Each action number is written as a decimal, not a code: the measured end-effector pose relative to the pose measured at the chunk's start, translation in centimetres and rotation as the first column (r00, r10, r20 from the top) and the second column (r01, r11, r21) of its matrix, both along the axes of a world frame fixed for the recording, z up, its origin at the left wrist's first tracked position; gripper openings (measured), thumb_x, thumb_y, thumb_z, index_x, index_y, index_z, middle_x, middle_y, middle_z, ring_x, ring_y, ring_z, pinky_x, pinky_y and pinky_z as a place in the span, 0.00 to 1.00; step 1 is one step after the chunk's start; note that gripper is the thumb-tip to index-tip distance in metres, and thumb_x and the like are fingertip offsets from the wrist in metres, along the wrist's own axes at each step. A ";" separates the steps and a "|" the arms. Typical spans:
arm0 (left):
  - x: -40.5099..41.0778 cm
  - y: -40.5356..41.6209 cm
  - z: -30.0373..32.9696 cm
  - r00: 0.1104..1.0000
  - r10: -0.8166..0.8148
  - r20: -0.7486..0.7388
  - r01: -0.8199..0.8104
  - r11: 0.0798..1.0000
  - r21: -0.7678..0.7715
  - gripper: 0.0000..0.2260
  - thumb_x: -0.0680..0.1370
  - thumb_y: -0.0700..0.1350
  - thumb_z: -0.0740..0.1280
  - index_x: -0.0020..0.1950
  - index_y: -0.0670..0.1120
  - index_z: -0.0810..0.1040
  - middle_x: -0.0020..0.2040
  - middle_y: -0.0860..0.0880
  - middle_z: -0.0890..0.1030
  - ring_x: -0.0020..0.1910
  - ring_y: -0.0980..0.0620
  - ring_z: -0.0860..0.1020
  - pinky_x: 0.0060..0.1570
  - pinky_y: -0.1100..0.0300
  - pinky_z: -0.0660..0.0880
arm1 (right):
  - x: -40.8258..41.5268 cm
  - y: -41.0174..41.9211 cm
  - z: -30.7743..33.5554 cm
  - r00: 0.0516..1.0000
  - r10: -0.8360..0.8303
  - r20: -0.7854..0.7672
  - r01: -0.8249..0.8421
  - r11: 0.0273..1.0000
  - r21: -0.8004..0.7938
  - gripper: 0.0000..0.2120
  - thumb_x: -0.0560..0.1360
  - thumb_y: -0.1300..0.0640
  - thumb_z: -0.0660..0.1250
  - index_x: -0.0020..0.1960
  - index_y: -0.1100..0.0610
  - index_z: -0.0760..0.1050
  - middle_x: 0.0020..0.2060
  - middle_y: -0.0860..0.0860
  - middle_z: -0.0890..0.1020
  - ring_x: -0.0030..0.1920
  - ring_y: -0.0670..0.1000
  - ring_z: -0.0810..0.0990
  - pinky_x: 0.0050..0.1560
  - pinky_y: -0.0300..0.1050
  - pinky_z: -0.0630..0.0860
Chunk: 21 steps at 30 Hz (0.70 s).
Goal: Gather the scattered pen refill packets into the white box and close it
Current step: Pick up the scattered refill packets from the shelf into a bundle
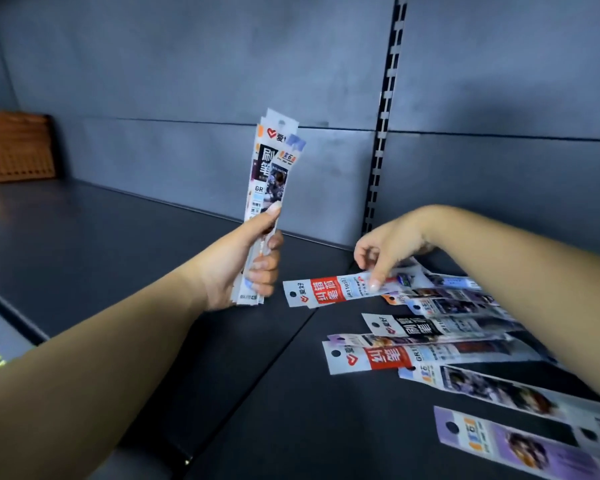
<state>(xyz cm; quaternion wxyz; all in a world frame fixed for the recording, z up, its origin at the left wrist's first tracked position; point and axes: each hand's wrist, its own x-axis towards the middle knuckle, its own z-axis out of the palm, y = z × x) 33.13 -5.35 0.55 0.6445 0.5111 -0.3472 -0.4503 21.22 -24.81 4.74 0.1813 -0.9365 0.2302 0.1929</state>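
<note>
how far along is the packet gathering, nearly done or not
Partly done. The left hand grips an upright bundle of packets already collected. The right hand is pinching a red-labelled packet on the shelf. Several scattered packets are left. The white box is not in view, so boxing and closing remain.

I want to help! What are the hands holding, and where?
Left hand grips a bundle of packets near its bottom. Right hand pinches the red-label packet mid-length.

red-labelled packet (329, 292), orange basket (14, 147)
</note>
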 end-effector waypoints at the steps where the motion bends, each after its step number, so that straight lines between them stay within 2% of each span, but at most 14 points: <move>1: -0.1 0.0 0.0 1.000 -0.003 0.001 0.003 1.000 0.002 0.19 0.65 0.61 0.63 0.25 0.48 0.65 0.17 0.52 0.61 0.15 0.58 0.57 0.20 0.68 0.52 | 0.0 0.1 0.1 1.000 -0.013 -0.020 0.013 0.999 0.036 0.12 0.67 0.62 0.72 0.43 0.52 0.71 0.39 0.49 0.76 0.39 0.49 0.74 0.45 0.47 0.73; 3: -0.2 0.0 0.1 1.000 0.008 -0.005 -0.009 1.000 -0.020 0.19 0.64 0.61 0.64 0.25 0.48 0.65 0.18 0.52 0.61 0.15 0.58 0.57 0.19 0.68 0.53 | -0.1 0.4 0.4 0.999 0.008 -0.052 -0.009 1.000 -0.004 0.09 0.67 0.60 0.72 0.43 0.53 0.74 0.37 0.48 0.78 0.38 0.48 0.77 0.45 0.44 0.76; 5: -0.4 0.0 0.5 0.998 0.060 -0.015 -0.061 0.995 -0.076 0.18 0.64 0.59 0.66 0.25 0.47 0.65 0.17 0.52 0.60 0.15 0.58 0.57 0.19 0.69 0.53 | -0.6 1.1 1.2 0.999 0.027 -0.026 -0.030 0.995 -0.097 0.06 0.67 0.58 0.73 0.40 0.52 0.76 0.35 0.46 0.79 0.36 0.46 0.77 0.40 0.38 0.75; 8: -0.6 0.0 1.5 0.990 0.131 -0.054 -0.139 0.973 -0.185 0.17 0.66 0.57 0.66 0.26 0.47 0.66 0.16 0.52 0.60 0.15 0.57 0.57 0.18 0.69 0.55 | -2.4 1.6 2.8 0.978 0.006 0.207 0.031 0.984 -0.175 0.07 0.68 0.58 0.72 0.37 0.52 0.74 0.34 0.46 0.77 0.31 0.42 0.74 0.35 0.35 0.71; 9: -0.9 -0.2 1.9 0.989 0.128 -0.072 -0.140 0.967 -0.213 0.17 0.67 0.56 0.66 0.27 0.47 0.66 0.16 0.52 0.60 0.15 0.57 0.57 0.18 0.69 0.56 | -3.2 1.7 3.4 0.936 -0.043 0.350 0.099 0.985 -0.142 0.08 0.68 0.59 0.72 0.35 0.52 0.74 0.32 0.46 0.77 0.29 0.41 0.74 0.32 0.34 0.69; 10: -1.2 -0.4 2.5 0.990 0.114 -0.085 -0.132 0.962 -0.238 0.17 0.69 0.56 0.65 0.29 0.47 0.67 0.16 0.52 0.60 0.15 0.57 0.58 0.17 0.68 0.57 | -4.1 2.1 4.0 0.852 -0.123 0.509 0.168 0.985 -0.043 0.08 0.68 0.60 0.72 0.35 0.53 0.73 0.32 0.47 0.77 0.29 0.42 0.74 0.32 0.36 0.70; 12: -2.4 -1.1 3.6 0.994 0.073 -0.082 -0.093 0.958 -0.271 0.16 0.71 0.57 0.65 0.32 0.46 0.70 0.17 0.52 0.61 0.15 0.57 0.58 0.18 0.68 0.58 | -5.6 3.2 5.3 0.590 -0.377 0.714 0.162 0.922 0.352 0.07 0.68 0.62 0.71 0.36 0.57 0.73 0.32 0.51 0.80 0.32 0.47 0.77 0.37 0.42 0.75; 13: -3.4 -1.5 4.1 0.997 0.045 -0.065 -0.061 0.958 -0.280 0.15 0.69 0.57 0.65 0.34 0.45 0.71 0.18 0.52 0.62 0.16 0.56 0.59 0.18 0.68 0.60 | -6.2 4.1 5.9 0.455 -0.507 0.732 0.068 0.840 0.539 0.05 0.68 0.63 0.70 0.37 0.58 0.74 0.31 0.52 0.81 0.31 0.48 0.79 0.37 0.43 0.78; 14: -4.3 -2.2 4.4 0.999 0.012 -0.043 -0.024 0.958 -0.285 0.15 0.67 0.57 0.67 0.37 0.45 0.73 0.18 0.51 0.63 0.17 0.56 0.60 0.19 0.67 0.61 | -6.7 5.1 6.3 0.349 -0.597 0.723 -0.027 0.764 0.644 0.04 0.69 0.63 0.68 0.38 0.59 0.74 0.27 0.51 0.81 0.27 0.47 0.79 0.32 0.41 0.79; 15: -5.3 -2.8 4.6 0.999 -0.036 -0.019 0.029 0.959 -0.282 0.16 0.64 0.57 0.68 0.39 0.44 0.75 0.20 0.51 0.64 0.19 0.55 0.62 0.21 0.66 0.63 | -7.1 6.1 6.5 0.280 -0.650 0.706 -0.087 0.716 0.693 0.04 0.70 0.62 0.67 0.37 0.58 0.75 0.22 0.49 0.79 0.21 0.45 0.76 0.25 0.36 0.75; 16: -6.1 -3.4 4.7 0.996 -0.090 0.007 0.089 0.956 -0.279 0.18 0.63 0.57 0.69 0.42 0.45 0.76 0.22 0.50 0.67 0.21 0.55 0.64 0.23 0.65 0.66 | -7.2 7.1 6.6 0.242 -0.681 0.692 -0.117 0.687 0.717 0.06 0.72 0.61 0.67 0.36 0.58 0.74 0.17 0.47 0.75 0.17 0.43 0.70 0.20 0.32 0.69; 18: -8.1 -4.4 4.6 0.977 -0.200 0.081 0.214 0.939 -0.270 0.16 0.64 0.58 0.71 0.44 0.48 0.80 0.31 0.48 0.75 0.29 0.52 0.71 0.32 0.61 0.72 | -7.7 8.6 6.3 0.201 -0.697 0.689 -0.105 0.684 0.722 0.08 0.73 0.59 0.66 0.35 0.56 0.73 0.14 0.46 0.70 0.15 0.42 0.63 0.18 0.30 0.59; 19: -8.9 -4.7 4.5 0.965 -0.241 0.106 0.261 0.928 -0.265 0.13 0.66 0.58 0.68 0.41 0.49 0.82 0.34 0.49 0.80 0.31 0.52 0.76 0.34 0.62 0.75 | -8.0 9.0 6.1 0.189 -0.693 0.696 -0.075 0.696 0.714 0.09 0.73 0.58 0.66 0.34 0.56 0.73 0.15 0.45 0.70 0.16 0.41 0.62 0.18 0.31 0.57; 21: -9.7 -5.1 4.1 0.937 -0.338 0.084 0.348 0.900 -0.263 0.16 0.72 0.55 0.61 0.32 0.51 0.84 0.30 0.52 0.83 0.28 0.56 0.79 0.30 0.67 0.75 | -8.9 9.5 5.4 0.183 -0.684 0.706 0.015 0.720 0.693 0.08 0.72 0.57 0.67 0.34 0.55 0.74 0.18 0.45 0.70 0.19 0.41 0.62 0.19 0.32 0.55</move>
